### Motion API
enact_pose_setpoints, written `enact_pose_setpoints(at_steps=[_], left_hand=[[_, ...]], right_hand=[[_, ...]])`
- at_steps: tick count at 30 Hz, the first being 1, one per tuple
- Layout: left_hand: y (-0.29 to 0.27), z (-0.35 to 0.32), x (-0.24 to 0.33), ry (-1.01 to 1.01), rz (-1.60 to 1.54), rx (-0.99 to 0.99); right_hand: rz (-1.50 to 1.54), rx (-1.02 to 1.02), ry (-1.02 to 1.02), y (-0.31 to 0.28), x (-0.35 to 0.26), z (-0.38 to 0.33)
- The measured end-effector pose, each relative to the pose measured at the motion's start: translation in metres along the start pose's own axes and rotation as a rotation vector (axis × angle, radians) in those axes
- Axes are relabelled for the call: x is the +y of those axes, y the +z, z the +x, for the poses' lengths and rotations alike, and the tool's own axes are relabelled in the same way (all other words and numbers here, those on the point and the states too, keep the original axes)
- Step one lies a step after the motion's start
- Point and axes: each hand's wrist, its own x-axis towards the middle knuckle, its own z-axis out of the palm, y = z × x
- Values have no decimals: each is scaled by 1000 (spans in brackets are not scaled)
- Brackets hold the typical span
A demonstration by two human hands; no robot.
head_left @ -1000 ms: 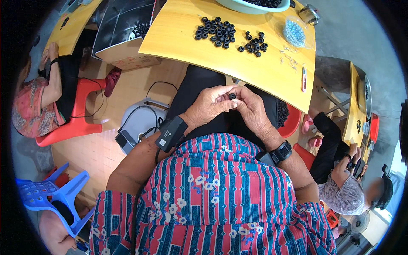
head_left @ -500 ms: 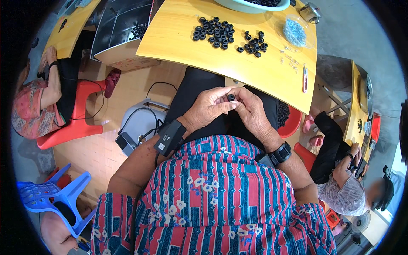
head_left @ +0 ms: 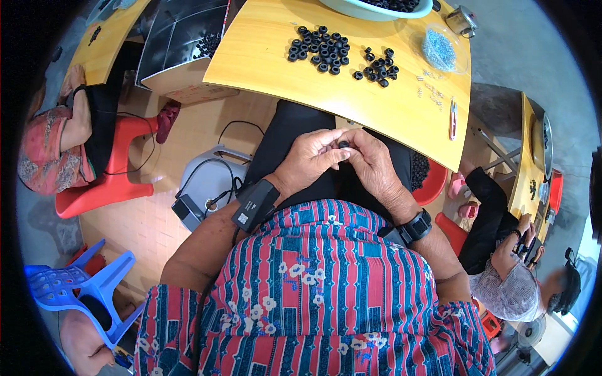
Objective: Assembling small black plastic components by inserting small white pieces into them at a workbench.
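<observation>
Over my lap, just off the table's near edge, my left hand (head_left: pixel 311 156) and my right hand (head_left: pixel 374 164) meet at the fingertips. Pinched between them is a small round black part (head_left: pixel 343 144) that looks like those on the table. My fingers cover most of it, and anything smaller they may hold is hidden. On the yellow table (head_left: pixel 269 56) lie a larger group of black ring-shaped parts (head_left: pixel 320 47) and, to its right, a smaller group of black parts (head_left: pixel 379 67).
A clear tub of small bluish pieces (head_left: pixel 439 50), tiny loose pieces (head_left: pixel 431 91), red-handled snips (head_left: pixel 453 119) and a metal cup (head_left: pixel 462 22) are at the table's right. A pale basin (head_left: pixel 376 7) stands at the back. A red basin (head_left: pixel 433 182) sits below. People sit on both sides.
My hands stay together over my lap. My fingers have closed further over the black part, so less of it shows. The view has shifted slightly.
</observation>
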Motion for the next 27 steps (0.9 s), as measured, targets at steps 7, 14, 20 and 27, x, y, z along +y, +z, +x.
enact_pose_setpoints(at_steps=[7,14,20,27], left_hand=[[3,4,2,-55,-17,-78],[2,1,7,-104,-119,-74],[-4,5,4,-118,-164,-61],[-2,8,3,-161,-60,-118]], right_hand=[[75,36,61,-3,9,-6],[406,20,285,-68,-6,-38],[341,956,178,-132,20,-111],[205,1000,460,-155,144,-159]])
